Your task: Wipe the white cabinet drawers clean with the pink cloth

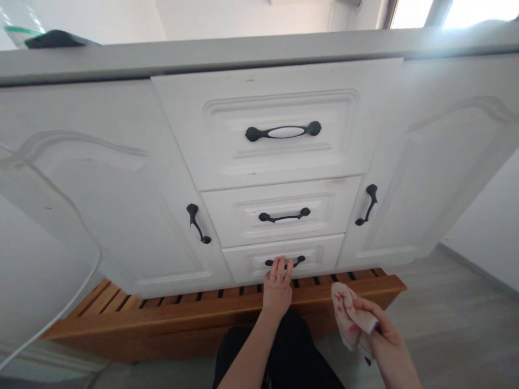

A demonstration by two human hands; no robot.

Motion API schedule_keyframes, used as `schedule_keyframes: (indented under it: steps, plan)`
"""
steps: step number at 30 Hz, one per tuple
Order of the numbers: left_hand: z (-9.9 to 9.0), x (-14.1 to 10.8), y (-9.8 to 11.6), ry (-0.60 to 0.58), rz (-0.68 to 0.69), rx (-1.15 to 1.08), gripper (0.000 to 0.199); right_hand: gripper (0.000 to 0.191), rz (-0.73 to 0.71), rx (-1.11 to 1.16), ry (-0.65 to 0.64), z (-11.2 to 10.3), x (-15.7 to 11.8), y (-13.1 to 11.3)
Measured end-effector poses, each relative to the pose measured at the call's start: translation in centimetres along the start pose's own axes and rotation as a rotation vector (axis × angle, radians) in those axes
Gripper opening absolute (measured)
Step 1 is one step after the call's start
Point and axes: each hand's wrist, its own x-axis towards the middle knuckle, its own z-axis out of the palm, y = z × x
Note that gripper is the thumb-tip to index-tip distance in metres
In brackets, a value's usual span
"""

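Observation:
My left hand (278, 289) reaches to the bottom drawer (320, 254) of a white cabinet. Its fingers are stretched out and slightly apart, lying over the middle of the dark drawer handle (300, 260); part of that handle is hidden behind them. The bottom drawer sits flush in the cabinet front. Low on the right, my right hand (383, 337) is closed around a crumpled white cloth (344, 313) with red marks. The cloth hangs in front of the wooden slatted bench (174, 319), apart from the cabinet.
Above are a middle drawer (243, 221) and a larger top drawer (227, 140). Cabinet doors (101, 205) (438, 162) flank them. A dark object (60, 39) rests on the countertop (203, 54). A white cable (87, 278) hangs at left. Grey floor (458, 324) lies at right.

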Motion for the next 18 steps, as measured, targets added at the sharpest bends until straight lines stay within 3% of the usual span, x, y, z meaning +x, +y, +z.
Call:
schedule_keyframes:
  steps: [5, 9, 11, 13, 16, 18]
  plan:
    - [-1.7, 0.0, -0.1, -0.076, -0.018, -0.129, 0.089, 0.022, -0.698, -0.234, 0.215, 2.1, 5.6, -2.7]
    - [-3.0, -5.2, -0.3, -0.062, -0.136, -0.243, 0.08, 0.038, -1.115, -0.456, 0.216, 4.2, 11.7, -3.4]
    - [-2.8, -9.6, 0.5, -0.094, -0.285, -0.305, 0.074, 0.043, -1.225, -0.528, 0.222, 5.3, 13.7, -2.5]
    - [-1.9, -13.8, 2.0, -0.158, -0.469, -0.425, 0.063, 0.044, -1.246, -0.55, 0.26, 6.7, 14.3, -1.6]
    - [0.0, -18.2, 5.1, -0.182, -0.813, -0.57, 0.053, 0.042, -1.297, -0.599, 0.192, 9.9, 12.4, -1.4]
    - [1.0, -19.3, 6.4, -0.176, -0.914, -0.631, 0.053, 0.037, -1.344, -0.695, 0.11, 13.2, 10.1, -2.1]
